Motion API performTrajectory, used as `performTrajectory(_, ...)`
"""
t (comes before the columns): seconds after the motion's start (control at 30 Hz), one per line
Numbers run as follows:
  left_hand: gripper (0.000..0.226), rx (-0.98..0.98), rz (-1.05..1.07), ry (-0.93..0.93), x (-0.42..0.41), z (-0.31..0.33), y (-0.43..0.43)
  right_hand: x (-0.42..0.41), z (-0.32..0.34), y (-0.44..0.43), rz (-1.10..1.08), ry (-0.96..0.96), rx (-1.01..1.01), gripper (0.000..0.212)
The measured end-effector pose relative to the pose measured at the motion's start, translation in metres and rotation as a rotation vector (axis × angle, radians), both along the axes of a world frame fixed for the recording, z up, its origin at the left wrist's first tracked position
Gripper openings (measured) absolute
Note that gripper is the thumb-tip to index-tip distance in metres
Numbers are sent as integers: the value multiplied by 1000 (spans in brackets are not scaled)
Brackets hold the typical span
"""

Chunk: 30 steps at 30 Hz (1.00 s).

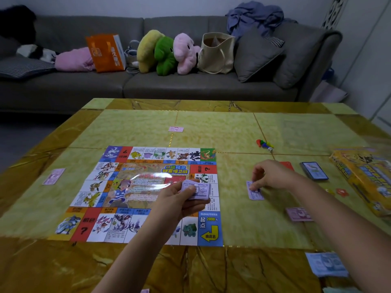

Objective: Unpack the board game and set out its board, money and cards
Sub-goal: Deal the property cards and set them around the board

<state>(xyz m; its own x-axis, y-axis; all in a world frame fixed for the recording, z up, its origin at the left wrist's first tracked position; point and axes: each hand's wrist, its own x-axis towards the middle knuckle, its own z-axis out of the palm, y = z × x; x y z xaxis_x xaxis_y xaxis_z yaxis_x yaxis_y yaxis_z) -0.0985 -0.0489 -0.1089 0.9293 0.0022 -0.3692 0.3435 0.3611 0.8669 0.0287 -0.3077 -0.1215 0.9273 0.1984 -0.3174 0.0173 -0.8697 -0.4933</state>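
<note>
On the yellow desk (pixel 232 127), the board (pixel 131 187) lies open and flat while your left hand (pixel 179 199) grips a wad of purple money (pixel 197 190) above its right edge, fingers curled round it. Your right hand (pixel 273 174) pinches a single note (pixel 257 195) lying on the desk, between board and card deck (pixel 314 170).

The blurred game box (pixel 364 176) is cut off at right; the board (pixel 127 187) is partly covered by the left hand (pixel 182 197).

grey sofa (pixel 190 85) by pale wall (pixel 148 6) | plush toys (pixel 167 52) | yellow-green marble table (pixel 222 127) | dim light
</note>
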Motion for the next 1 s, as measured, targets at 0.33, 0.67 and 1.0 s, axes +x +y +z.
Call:
performTrajectory(0.33, 16, -88, 82, -53, -6, 8, -2, -46, 33, 39, -149, -308, 402, 23)
performTrajectory(0.67, 20, 80, 371, -192, -9, 4, -5, -102, 26, 158, -377, 135, 1092, 23)
performTrajectory(1.0, 13, 42, 243, -146, -3, 10, 20, -69, 46, 159, -144, -14, 852, 7)
